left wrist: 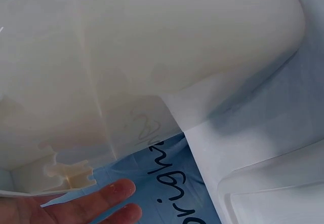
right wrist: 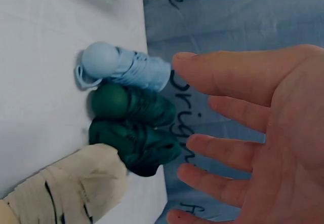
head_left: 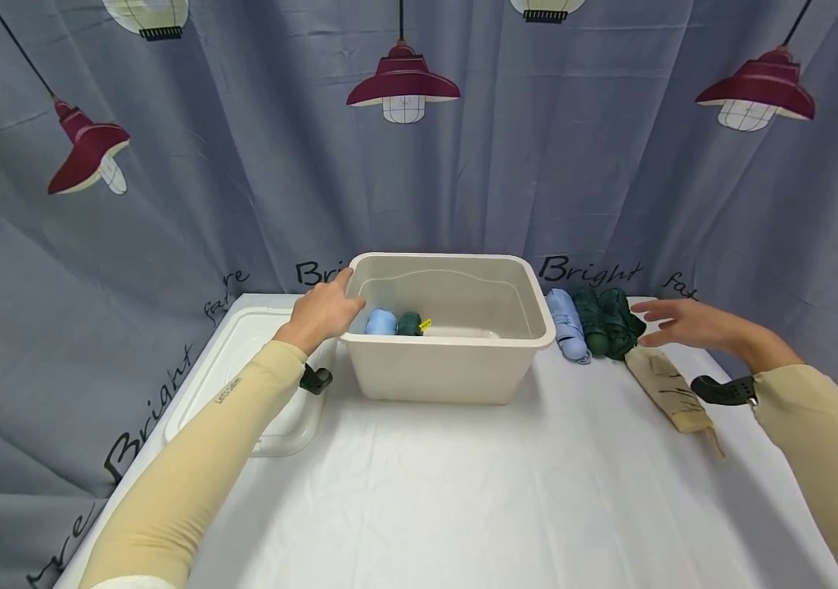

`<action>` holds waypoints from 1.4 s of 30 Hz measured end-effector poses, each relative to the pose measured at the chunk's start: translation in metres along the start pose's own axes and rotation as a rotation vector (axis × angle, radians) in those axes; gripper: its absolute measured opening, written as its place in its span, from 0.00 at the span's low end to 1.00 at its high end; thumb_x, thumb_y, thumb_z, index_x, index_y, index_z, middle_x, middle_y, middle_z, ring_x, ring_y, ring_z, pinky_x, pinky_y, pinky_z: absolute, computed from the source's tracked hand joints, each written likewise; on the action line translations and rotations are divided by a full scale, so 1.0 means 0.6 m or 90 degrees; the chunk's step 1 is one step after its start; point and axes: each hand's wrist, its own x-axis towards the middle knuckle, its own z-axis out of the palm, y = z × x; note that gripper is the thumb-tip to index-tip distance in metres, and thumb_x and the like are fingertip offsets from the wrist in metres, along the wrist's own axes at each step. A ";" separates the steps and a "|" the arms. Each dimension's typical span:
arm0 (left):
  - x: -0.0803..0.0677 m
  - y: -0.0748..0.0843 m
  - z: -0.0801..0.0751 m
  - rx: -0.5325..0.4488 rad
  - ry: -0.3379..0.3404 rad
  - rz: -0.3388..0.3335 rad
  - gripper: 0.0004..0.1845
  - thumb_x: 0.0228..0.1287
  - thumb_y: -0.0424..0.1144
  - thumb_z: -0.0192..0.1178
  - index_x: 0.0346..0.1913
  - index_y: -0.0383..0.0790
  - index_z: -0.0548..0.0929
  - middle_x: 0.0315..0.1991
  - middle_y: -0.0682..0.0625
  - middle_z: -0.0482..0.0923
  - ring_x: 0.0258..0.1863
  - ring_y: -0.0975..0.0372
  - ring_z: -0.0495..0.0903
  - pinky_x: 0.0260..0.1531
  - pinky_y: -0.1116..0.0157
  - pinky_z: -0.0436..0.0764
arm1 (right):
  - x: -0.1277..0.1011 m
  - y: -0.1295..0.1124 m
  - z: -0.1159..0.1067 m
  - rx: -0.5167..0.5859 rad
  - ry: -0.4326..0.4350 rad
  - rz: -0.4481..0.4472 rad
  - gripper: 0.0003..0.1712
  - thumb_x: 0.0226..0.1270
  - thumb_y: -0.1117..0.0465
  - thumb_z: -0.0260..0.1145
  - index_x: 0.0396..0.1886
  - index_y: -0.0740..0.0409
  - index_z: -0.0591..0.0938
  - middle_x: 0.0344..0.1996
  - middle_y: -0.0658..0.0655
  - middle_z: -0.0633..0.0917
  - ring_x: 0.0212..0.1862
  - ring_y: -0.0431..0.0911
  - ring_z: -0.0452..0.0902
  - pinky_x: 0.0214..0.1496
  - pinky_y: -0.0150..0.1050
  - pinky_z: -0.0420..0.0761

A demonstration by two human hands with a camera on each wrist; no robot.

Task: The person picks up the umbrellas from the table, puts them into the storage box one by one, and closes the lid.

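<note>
A beige plastic bin (head_left: pixel 448 368) stands mid-table. Inside it lie a light blue folded umbrella (head_left: pixel 380 322) and a dark green one (head_left: pixel 409 324). My left hand (head_left: pixel 325 311) rests on the bin's left rim corner; its fingers (left wrist: pixel 91 203) lie straight beside the bin wall (left wrist: pixel 152 57). To the right of the bin lie a light blue umbrella (head_left: pixel 569 327), two dark green umbrellas (head_left: pixel 606 321) and a beige one (head_left: pixel 668 384). My right hand (head_left: pixel 677 323) hovers over them with its fingers (right wrist: pixel 228 77) spread, holding nothing. The wrist view shows the blue umbrella (right wrist: pixel 121 69) and the green ones (right wrist: pixel 134 127) below the palm.
A clear white lid (head_left: pixel 242 384) lies flat at the table's left edge, also visible as the lid (left wrist: pixel 273 188) in the left wrist view. A grey curtain (head_left: pixel 419 180) with lamp prints hangs close behind the table. A white cloth (head_left: pixel 463 491) covers the table.
</note>
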 end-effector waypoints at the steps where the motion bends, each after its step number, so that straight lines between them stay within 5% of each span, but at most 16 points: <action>1: -0.001 0.000 0.001 -0.001 0.001 -0.001 0.39 0.73 0.55 0.46 0.82 0.47 0.51 0.67 0.36 0.74 0.56 0.44 0.80 0.50 0.45 0.78 | 0.000 0.004 0.004 0.002 0.000 0.001 0.46 0.70 0.47 0.66 0.76 0.69 0.58 0.70 0.82 0.61 0.68 0.77 0.60 0.60 0.76 0.66; 21: -0.004 -0.005 0.006 0.014 -0.005 -0.002 0.39 0.72 0.56 0.46 0.81 0.47 0.51 0.68 0.36 0.73 0.59 0.43 0.79 0.51 0.43 0.78 | -0.002 0.093 0.046 0.029 -0.001 0.064 0.50 0.68 0.49 0.68 0.77 0.71 0.53 0.69 0.87 0.52 0.67 0.83 0.50 0.60 0.78 0.60; 42: -0.006 0.002 0.000 0.013 0.022 -0.001 0.39 0.71 0.54 0.46 0.81 0.47 0.53 0.68 0.35 0.72 0.60 0.42 0.78 0.52 0.43 0.77 | 0.010 0.128 0.077 0.123 -0.093 0.128 0.56 0.69 0.47 0.68 0.79 0.68 0.45 0.71 0.86 0.44 0.70 0.81 0.49 0.56 0.71 0.72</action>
